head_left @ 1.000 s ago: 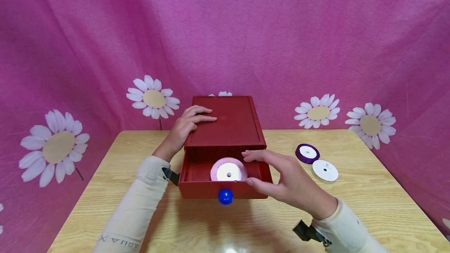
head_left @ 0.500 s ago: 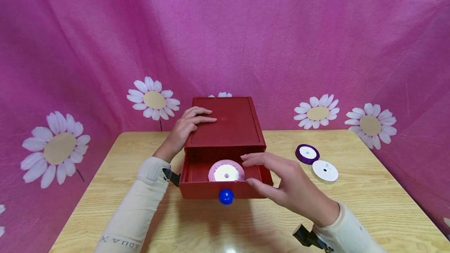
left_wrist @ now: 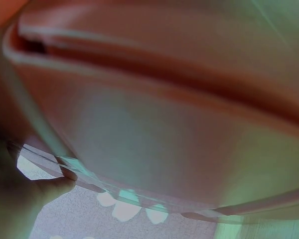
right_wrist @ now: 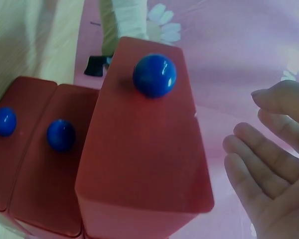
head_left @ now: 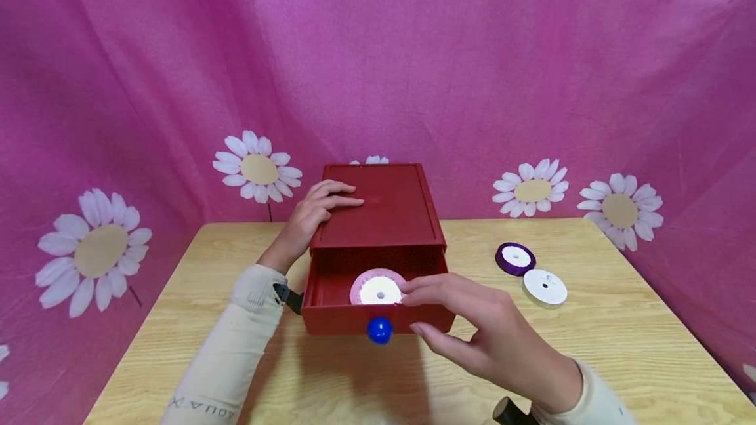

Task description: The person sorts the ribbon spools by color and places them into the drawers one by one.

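Observation:
A red drawer cabinet (head_left: 378,205) stands on the table with its top drawer (head_left: 331,319) pulled out; a blue knob (head_left: 380,331) is on the drawer's front. Inside lies a pink ribbon spool (head_left: 361,286) with a white face. My left hand (head_left: 307,218) rests on the cabinet's top left edge, fingers stretched over the top; in the left wrist view its thumb (left_wrist: 52,189) shows by the cabinet's edge. My right hand (head_left: 484,320) hovers at the drawer's front right with thumb and fingers apart. In the right wrist view its fingers (right_wrist: 266,164) hold nothing.
On the table to the right lie a purple ribbon spool (head_left: 516,258) and a white spool (head_left: 545,287), close together. Two lower drawers with blue knobs (right_wrist: 61,135) show in the right wrist view. A pink cloth (head_left: 378,58) with daisies hangs behind the table.
The pink ribbon spool has shifted slightly left and settled in the drawer. My right hand has drawn back from inside the drawer toward its front. My left hand has stayed in place.

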Demonstrator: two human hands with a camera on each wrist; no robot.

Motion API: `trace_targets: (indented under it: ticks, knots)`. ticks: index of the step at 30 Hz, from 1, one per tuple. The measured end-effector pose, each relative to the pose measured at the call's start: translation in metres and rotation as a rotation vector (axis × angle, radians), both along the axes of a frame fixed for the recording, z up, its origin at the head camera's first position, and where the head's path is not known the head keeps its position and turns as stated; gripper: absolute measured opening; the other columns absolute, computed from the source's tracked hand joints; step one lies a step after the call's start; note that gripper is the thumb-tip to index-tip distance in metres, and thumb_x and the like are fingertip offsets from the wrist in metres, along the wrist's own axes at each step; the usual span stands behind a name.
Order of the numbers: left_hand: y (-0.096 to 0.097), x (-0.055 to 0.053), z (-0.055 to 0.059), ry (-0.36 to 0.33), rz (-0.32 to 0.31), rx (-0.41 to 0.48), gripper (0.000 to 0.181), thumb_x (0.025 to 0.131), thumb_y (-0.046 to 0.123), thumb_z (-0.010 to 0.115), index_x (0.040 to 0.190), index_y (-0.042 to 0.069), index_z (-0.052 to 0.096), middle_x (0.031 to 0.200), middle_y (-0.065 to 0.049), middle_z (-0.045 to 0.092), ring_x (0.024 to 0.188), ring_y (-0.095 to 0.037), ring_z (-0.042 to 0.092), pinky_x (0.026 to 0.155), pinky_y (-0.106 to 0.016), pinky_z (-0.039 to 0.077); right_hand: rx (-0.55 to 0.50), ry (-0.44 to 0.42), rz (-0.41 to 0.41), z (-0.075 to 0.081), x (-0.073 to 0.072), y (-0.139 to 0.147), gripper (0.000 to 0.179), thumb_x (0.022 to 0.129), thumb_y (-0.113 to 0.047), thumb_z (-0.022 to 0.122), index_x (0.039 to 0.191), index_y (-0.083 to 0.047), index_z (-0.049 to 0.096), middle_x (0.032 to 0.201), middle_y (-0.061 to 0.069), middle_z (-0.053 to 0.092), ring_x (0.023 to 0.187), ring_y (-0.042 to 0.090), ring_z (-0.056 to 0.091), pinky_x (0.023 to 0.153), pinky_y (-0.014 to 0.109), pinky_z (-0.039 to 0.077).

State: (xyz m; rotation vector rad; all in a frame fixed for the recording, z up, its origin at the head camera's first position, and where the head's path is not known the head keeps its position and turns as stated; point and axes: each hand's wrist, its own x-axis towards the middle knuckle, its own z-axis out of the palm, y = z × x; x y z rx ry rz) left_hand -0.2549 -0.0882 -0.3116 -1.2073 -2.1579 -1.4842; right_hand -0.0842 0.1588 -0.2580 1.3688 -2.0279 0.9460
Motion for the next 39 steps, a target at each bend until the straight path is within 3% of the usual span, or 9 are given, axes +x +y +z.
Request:
trace_targets:
  ticks: [5, 14, 17, 25, 30, 39]
  knots:
    - [-0.002, 0.001, 0.000, 0.015, 0.001, 0.006, 0.050, 0.076, -0.013, 0.028, 0.111, -0.004, 0.062, 0.125, -0.022, 0.046, 0.122, -0.037, 0.032, 0.098, -0.048, 0.022, -0.023, -0.003, 0.059, -0.003, 0.003, -0.003, 0.026, 0.081, -0.008, 0.065, 0.106, -0.006, 0.061, 0.101, 0.003, 0.063, 0.088, 0.014, 0.060, 0.074, 0.017, 0.047]
    - [-0.002, 0.002, -0.001, -0.006, 0.008, -0.011, 0.048, 0.078, -0.010, 0.027, 0.111, -0.004, 0.062, 0.125, -0.021, 0.046, 0.123, -0.035, 0.031, 0.098, -0.049, 0.021, 0.004, -0.121, 0.054, -0.009, 0.010, -0.009, 0.021, 0.082, -0.008, 0.064, 0.102, -0.010, 0.062, 0.095, -0.004, 0.064, 0.083, 0.005, 0.059, 0.071, 0.017, 0.049]
    - [-0.002, 0.001, -0.001, -0.008, 0.010, -0.010, 0.048, 0.078, -0.010, 0.027, 0.111, -0.004, 0.062, 0.125, -0.021, 0.046, 0.123, -0.035, 0.031, 0.098, -0.048, 0.022, 0.017, -0.154, 0.048, -0.017, 0.008, -0.009, 0.022, 0.080, -0.007, 0.065, 0.101, -0.012, 0.063, 0.092, -0.006, 0.063, 0.079, 0.003, 0.057, 0.069, 0.014, 0.047]
    - [0.000, -0.002, -0.001, 0.027, 0.005, -0.002, 0.049, 0.077, -0.012, 0.028, 0.111, -0.003, 0.062, 0.124, -0.021, 0.047, 0.123, -0.037, 0.031, 0.099, -0.049, 0.020, 0.099, -0.310, -0.025, -0.049, -0.003, -0.006, 0.029, 0.082, -0.014, 0.064, 0.110, -0.018, 0.059, 0.093, -0.012, 0.063, 0.077, -0.002, 0.057, 0.062, 0.013, 0.047]
    - [0.000, -0.002, -0.001, 0.027, -0.001, -0.004, 0.049, 0.076, -0.012, 0.028, 0.110, -0.004, 0.062, 0.124, -0.022, 0.047, 0.122, -0.038, 0.031, 0.099, -0.049, 0.020, 0.166, -0.410, -0.077, -0.055, -0.003, -0.007, 0.028, 0.086, -0.023, 0.060, 0.113, -0.021, 0.057, 0.091, -0.014, 0.063, 0.075, -0.004, 0.056, 0.060, 0.015, 0.047]
    - [0.000, -0.004, -0.001, 0.030, -0.004, -0.003, 0.048, 0.077, -0.011, 0.029, 0.111, -0.003, 0.062, 0.124, -0.022, 0.047, 0.122, -0.037, 0.030, 0.099, -0.051, 0.019, 0.185, -0.487, -0.133, -0.061, -0.004, -0.012, 0.032, 0.086, -0.028, 0.060, 0.117, -0.024, 0.056, 0.087, -0.015, 0.061, 0.072, -0.003, 0.055, 0.059, 0.016, 0.048]
